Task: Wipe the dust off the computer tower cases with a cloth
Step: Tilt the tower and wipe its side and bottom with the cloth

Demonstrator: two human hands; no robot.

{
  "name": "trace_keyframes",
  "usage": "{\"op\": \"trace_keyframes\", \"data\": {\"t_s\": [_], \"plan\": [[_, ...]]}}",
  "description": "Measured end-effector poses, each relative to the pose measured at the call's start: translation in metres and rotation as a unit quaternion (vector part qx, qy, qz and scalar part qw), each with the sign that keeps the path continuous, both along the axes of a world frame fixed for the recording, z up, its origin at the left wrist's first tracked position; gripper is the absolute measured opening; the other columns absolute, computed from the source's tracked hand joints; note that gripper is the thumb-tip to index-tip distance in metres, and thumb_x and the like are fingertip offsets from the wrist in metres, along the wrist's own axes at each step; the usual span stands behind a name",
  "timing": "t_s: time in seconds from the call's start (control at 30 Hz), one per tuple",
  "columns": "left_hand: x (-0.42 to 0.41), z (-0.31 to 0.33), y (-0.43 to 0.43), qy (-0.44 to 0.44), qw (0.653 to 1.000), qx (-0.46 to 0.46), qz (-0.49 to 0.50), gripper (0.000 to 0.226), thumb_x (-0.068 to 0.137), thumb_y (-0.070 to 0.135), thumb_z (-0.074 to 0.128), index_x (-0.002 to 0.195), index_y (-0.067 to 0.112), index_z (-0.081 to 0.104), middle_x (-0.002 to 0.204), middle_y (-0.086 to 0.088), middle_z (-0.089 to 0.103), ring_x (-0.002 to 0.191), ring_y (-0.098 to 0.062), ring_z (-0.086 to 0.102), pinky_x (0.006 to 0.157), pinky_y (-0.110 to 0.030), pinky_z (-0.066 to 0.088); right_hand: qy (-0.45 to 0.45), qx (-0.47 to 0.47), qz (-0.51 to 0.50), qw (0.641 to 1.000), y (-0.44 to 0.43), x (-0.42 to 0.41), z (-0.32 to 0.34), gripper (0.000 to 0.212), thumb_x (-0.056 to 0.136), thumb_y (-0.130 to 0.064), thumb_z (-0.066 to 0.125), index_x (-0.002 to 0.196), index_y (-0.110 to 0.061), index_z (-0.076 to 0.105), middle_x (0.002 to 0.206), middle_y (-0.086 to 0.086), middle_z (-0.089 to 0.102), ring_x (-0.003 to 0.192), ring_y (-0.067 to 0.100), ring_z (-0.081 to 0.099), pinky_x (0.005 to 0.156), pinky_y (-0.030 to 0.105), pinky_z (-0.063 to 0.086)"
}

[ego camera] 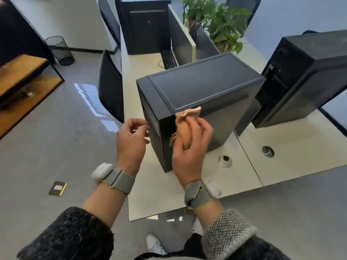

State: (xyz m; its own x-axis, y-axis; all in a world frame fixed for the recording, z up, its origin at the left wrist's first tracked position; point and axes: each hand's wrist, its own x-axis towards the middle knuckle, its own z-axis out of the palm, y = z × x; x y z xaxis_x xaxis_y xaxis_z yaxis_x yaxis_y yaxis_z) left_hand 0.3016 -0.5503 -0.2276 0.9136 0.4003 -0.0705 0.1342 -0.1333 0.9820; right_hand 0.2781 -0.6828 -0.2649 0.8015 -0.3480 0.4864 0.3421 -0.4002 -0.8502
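Head view, black tower case (pixel 202 85), right hand (pixel 189 147) pressing crumpled tan cloth (pixel 185 119)

Pale desk (pixel 281 171) ahead, and a black computer tower (pixel 202 85) stands upright near its front edge. Near it on the right stands a second tower (pixel 309 72). A round cable grommet (pixel 225 161) is set into the surface by the near tower's base, with a second grommet (pixel 268 151) farther right. Farther back lie a black keyboard (pixel 169 60), a third tower (pixel 148 30) and potted plants (pixel 225 25).
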Motion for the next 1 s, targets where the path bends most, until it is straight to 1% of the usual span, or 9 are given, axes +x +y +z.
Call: {"op": "trace_keyframes", "data": {"t_s": [0.07,0.17,0.27,0.37,0.47,0.53,0.67,0.83,1.0], "plan": [[0.006,0.007,-0.004,-0.023,1.0,0.01,0.008,0.013,0.102,0.012,0.056,0.101,0.018,0.067,0.097,-0.007,0.07,0.088,-0.022,0.069,0.07,-0.036,0.058,-0.02,-0.049,0.06,0.997,0.008,-0.006,-0.011,0.038,0.097,-0.004,0.062,0.135,-0.001,0.064,0.143,0.009,0.039,0.128,0.016,0.05,0.11,0.02,0.043],[0.01,0.013,-0.012,-0.061,0.995,0.077,0.004,0.01,0.105,0.021,0.055,0.106,0.021,0.065,0.098,0.001,0.068,0.094,-0.019,0.067,0.08,-0.04,0.062,-0.058,-0.088,0.072,0.992,-0.015,0.012,-0.009,0.032,0.099,-0.001,0.061,0.13,0.001,0.068,0.141,0.021,0.042,0.126,0.028,0.054,0.105,0.039,0.053],[0.013,0.019,-0.023,-0.114,0.981,0.16,0.002,0.007,0.105,0.018,0.055,0.106,0.022,0.059,0.1,0.003,0.064,0.094,-0.012,0.063,0.084,-0.036,0.06,-0.082,-0.049,0.004,0.995,-0.059,0.041,0.006,0.048,0.089,0.021,0.057,0.135,0.009,0.062,0.137,0.027,0.042,0.124,0.002,0.05,0.101,0.025,0.052],[0.021,0.03,-0.032,-0.202,0.941,0.271,-0.007,0.008,0.099,0.014,0.058,0.101,0.022,0.059,0.105,0.001,0.058,0.098,-0.014,0.056,0.084,-0.025,0.054,-0.066,-0.006,-0.129,0.989,-0.118,0.089,0.014,0.054,0.094,0.005,0.053,0.148,0.001,0.056,0.135,0.022,0.043,0.121,0.01,0.048,0.11,0.021,0.041],[0.032,0.039,-0.044,-0.261,0.895,0.357,-0.056,0.005,0.095,0.015,0.063,0.099,0.014,0.065,0.106,0.0,0.056,0.105,-0.013,0.049,0.089,-0.02,0.044,-0.058,0.019,-0.157,0.986,-0.148,0.117,-0.001,0.053,0.102,-0.006,0.052,0.155,-0.005,0.05,0.135,0.022,0.042,0.124,0.03,0.053,0.113,0.037,0.048],[0.038,0.046,-0.059,-0.276,0.866,0.398,-0.121,0.008,0.094,0.015,0.063,0.101,0.012,0.067,0.108,-0.001,0.058,0.106,-0.014,0.048,0.09,-0.022,0.043,-0.063,0.026,-0.17,0.983,-0.151,0.122,-0.017,0.051,0.107,-0.009,0.051,0.157,-0.005,0.045,0.137,0.018,0.043,0.124,0.021,0.055,0.109,0.032,0.05],[0.051,0.052,-0.091,-0.271,0.806,0.474,-0.227,0.013,0.096,0.017,0.062,0.105,0.013,0.069,0.112,-0.002,0.062,0.108,-0.018,0.051,0.093,-0.03,0.048,0.048,0.087,-0.215,0.972,-0.153,0.122,-0.063,0.051,0.111,-0.014,0.047,0.161,-0.009,0.04,0.136,0.018,0.047,0.114,0.014,0.051,0.096,0.002,0.038],[0.065,0.057,-0.127,-0.273,0.758,0.528,-0.268,0.014,0.096,0.018,0.065,0.108,0.014,0.07,0.115,-0.004,0.065,0.108,-0.023,0.055,0.094,-0.035,0.05,0.202,0.146,-0.163,0.955,-0.166,0.107,-0.079,0.05,0.111,-0.019,0.046,0.161,-0.018,0.041,0.132,0.014,0.047,0.101,0.012,0.058,0.104,0.028,0.049],[0.059,0.053,-0.168,-0.296,0.727,0.511,-0.35,0.022,0.099,0.021,0.049,0.102,0.011,0.068,0.104,-0.004,0.062,0.091,-0.021,0.056,0.074,-0.033,0.053,0.0,0.133,-0.109,0.985,-0.164,0.1,-0.02,0.045,0.114,-0.028,0.045,0.156,-0.013,0.049,0.129,0.012,0.047,0.11,0.01,0.063,0.095,0.031,0.056]]}}
